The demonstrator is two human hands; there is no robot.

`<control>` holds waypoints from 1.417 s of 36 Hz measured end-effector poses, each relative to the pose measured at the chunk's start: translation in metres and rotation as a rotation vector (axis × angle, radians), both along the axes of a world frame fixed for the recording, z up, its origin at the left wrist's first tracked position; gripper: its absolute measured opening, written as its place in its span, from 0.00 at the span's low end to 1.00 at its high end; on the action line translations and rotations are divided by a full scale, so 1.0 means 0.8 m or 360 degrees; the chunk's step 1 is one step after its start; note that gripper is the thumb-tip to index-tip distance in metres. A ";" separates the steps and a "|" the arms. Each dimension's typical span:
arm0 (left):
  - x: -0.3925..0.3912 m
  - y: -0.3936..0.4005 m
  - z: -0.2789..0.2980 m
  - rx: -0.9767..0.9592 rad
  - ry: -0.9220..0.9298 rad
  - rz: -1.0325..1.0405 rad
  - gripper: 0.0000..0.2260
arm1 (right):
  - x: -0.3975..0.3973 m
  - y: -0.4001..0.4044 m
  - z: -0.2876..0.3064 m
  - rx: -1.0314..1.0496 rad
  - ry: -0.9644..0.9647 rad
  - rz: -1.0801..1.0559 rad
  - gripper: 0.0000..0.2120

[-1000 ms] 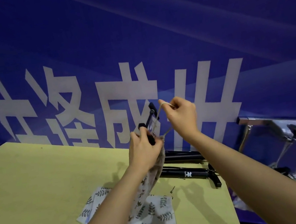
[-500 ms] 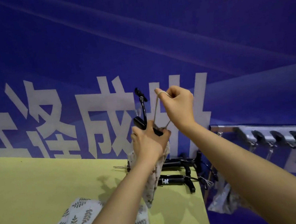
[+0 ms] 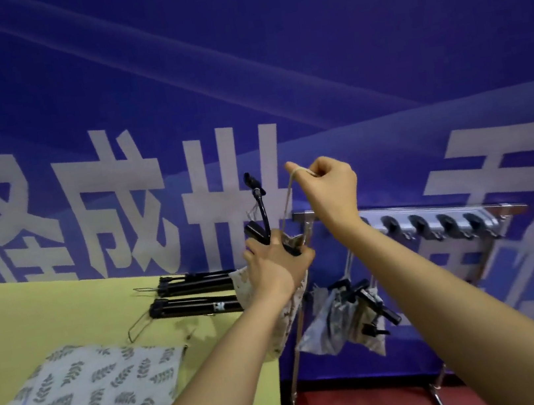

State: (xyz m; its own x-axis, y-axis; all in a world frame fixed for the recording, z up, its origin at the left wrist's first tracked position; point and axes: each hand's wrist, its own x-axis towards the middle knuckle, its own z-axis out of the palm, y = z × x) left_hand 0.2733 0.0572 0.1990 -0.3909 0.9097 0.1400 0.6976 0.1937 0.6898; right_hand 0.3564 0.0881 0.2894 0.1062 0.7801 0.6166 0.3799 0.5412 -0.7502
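- The blue banner (image 3: 238,67) with white lettering fills the far side.
- The yellow table (image 3: 34,323) takes the near left. A metal rack (image 3: 434,219) with a row of hooks stands to the right of it.
- A leaf-print cloth (image 3: 90,398) lies flat on the near part of the table. Filled pouches (image 3: 339,323) hang below the rack.
- Two black folded stands (image 3: 198,308) lie side by side near the table's far right corner.
- The bag (image 3: 296,312) is held up in the air at the table's right edge, between table and rack. A black stem (image 3: 264,213) pokes out of its mouth. It looks light, with limp cloth over a stiff load. The neck, where cloth bunches on the hard part, seems the safest place to hold it.
- The left hand (image 3: 275,267) has its fingers curled tight round the bag's neck and the black part inside.
- The right hand (image 3: 329,186) is raised higher, fingers folded into the palm and clamped on the cord.
- The cord (image 3: 288,199) is thin and runs taut from the bag's mouth up over the right forefinger. A steady pull should suit it better than a jerk.
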 end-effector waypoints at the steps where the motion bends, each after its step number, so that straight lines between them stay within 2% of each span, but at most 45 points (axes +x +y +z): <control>1: 0.010 -0.002 -0.005 -0.0025 0.0019 -0.0011 0.19 | 0.011 -0.003 -0.008 -0.0008 -0.0038 -0.0001 0.24; 8: 0.067 -0.008 -0.037 -0.0232 0.0012 -0.0032 0.27 | 0.067 -0.023 -0.044 0.0316 -0.0481 -0.0019 0.27; 11: 0.086 -0.012 -0.049 -0.0323 -0.0016 -0.0045 0.28 | 0.089 -0.024 -0.055 0.0347 -0.0510 0.0021 0.24; 14: 0.103 -0.015 -0.066 -0.0397 0.0097 -0.0082 0.29 | 0.111 -0.021 -0.066 0.0192 -0.0449 0.0003 0.23; 19: 0.128 -0.022 -0.093 -0.0522 0.0528 -0.0138 0.35 | 0.145 -0.019 -0.091 -0.0009 -0.0465 -0.0029 0.27; 24: 0.142 -0.028 -0.114 -0.0363 0.0739 -0.0282 0.31 | 0.172 -0.016 -0.123 -0.0200 -0.0496 -0.0019 0.26; 27: 0.151 -0.029 -0.118 -0.0228 0.0670 -0.0375 0.27 | 0.187 -0.014 -0.146 -0.0384 -0.0554 -0.0001 0.24; 33: 0.166 -0.005 -0.113 -0.0059 0.0879 -0.0667 0.23 | 0.212 -0.012 -0.187 -0.0561 -0.0854 0.0002 0.19; 36: 0.172 0.017 -0.115 -0.0128 0.0854 -0.0960 0.20 | 0.230 -0.006 -0.197 -0.0622 -0.0866 0.0005 0.18; 40: 0.186 0.041 -0.118 -0.0346 0.0536 -0.1104 0.16 | 0.254 0.006 -0.200 -0.0653 -0.0810 0.0013 0.13; 43: 0.197 0.056 -0.125 -0.0417 0.0202 -0.1112 0.17 | 0.271 0.023 -0.203 -0.0671 -0.0775 -0.0024 0.20; 46: 0.210 0.074 -0.132 -0.0495 -0.0091 -0.1144 0.14 | 0.284 0.037 -0.207 -0.0709 -0.0770 -0.0051 0.22; 51: 0.228 0.102 -0.143 -0.0527 0.0103 -0.1199 0.15 | 0.302 0.057 -0.219 -0.0773 -0.0775 -0.0058 0.21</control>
